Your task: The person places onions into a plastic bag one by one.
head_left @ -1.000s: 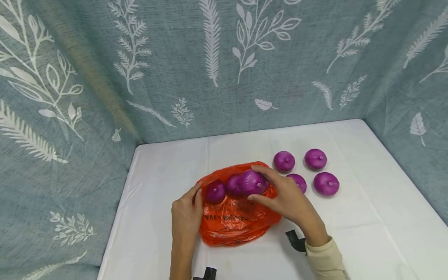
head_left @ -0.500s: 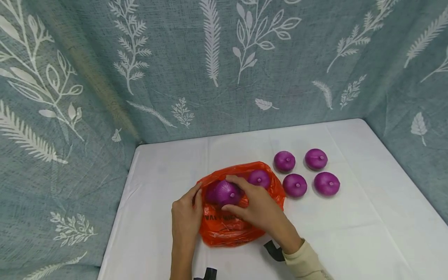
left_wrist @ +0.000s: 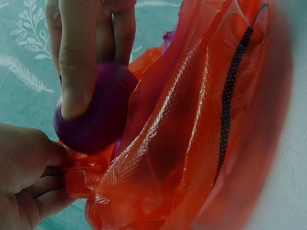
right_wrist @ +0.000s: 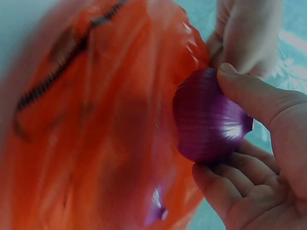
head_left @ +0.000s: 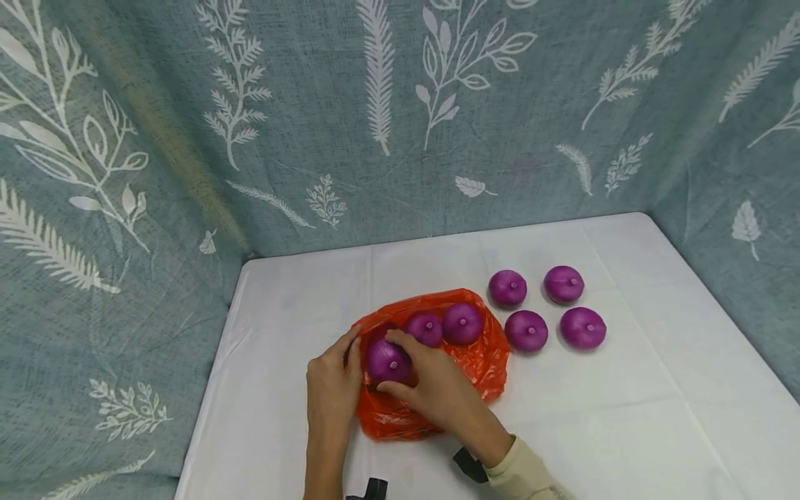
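Note:
My right hand (head_left: 440, 389) grips a purple onion (head_left: 387, 361) between thumb and fingers, low over the left part of an open red plastic bag (head_left: 400, 425). In the right wrist view the shiny onion (right_wrist: 211, 117) has its pointed tip toward the palm. My left hand (head_left: 330, 389) pinches the bag's left rim; in the left wrist view its fingers are bunched on the red plastic (left_wrist: 84, 179). Two more onions, one (head_left: 423, 328) and another (head_left: 462, 322), sit in the bag's back part. The bag's floor under the held onion is hidden.
Several purple onions, among them a near one (head_left: 526, 331) and a far one (head_left: 564, 285), stand on the white-covered table (head_left: 637, 417) right of the bag. A patterned blue-green curtain (head_left: 300, 104) encloses the table's back and sides.
My right hand has carried the onion leftward and toward me, from the bag's right-back part to its left side. The left hand has kept its place on the rim.

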The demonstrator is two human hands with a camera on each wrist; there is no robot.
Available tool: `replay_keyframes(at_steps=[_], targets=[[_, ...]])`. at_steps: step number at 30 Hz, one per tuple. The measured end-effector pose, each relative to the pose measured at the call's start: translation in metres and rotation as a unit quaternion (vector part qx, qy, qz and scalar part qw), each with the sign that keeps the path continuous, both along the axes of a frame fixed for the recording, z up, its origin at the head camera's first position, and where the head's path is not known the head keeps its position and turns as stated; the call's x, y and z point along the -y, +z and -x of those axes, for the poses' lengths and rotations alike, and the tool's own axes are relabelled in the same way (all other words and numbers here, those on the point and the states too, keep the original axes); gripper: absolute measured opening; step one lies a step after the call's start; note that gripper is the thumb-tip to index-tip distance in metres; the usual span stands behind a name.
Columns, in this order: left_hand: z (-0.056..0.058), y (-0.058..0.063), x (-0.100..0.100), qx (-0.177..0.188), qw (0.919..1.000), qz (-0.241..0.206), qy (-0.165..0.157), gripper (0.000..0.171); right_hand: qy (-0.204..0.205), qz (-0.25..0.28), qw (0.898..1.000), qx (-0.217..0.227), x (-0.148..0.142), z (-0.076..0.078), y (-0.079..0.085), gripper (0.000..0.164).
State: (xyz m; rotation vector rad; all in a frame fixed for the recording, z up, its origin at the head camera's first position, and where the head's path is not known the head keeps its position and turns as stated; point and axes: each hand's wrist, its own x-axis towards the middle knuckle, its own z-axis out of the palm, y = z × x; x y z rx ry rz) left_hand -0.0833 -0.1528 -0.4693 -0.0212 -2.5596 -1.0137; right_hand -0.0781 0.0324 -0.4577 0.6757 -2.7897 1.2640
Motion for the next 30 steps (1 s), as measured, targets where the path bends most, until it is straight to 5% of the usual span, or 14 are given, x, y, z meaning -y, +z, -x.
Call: replay_keyframes(at_steps=[30], targets=[[-0.002,0.0,-0.001,0.013,0.9999,0.002,0.002,0.029,0.019,-0.067,0.998,-0.005,0.035,-0.003,-0.029,0.069]])
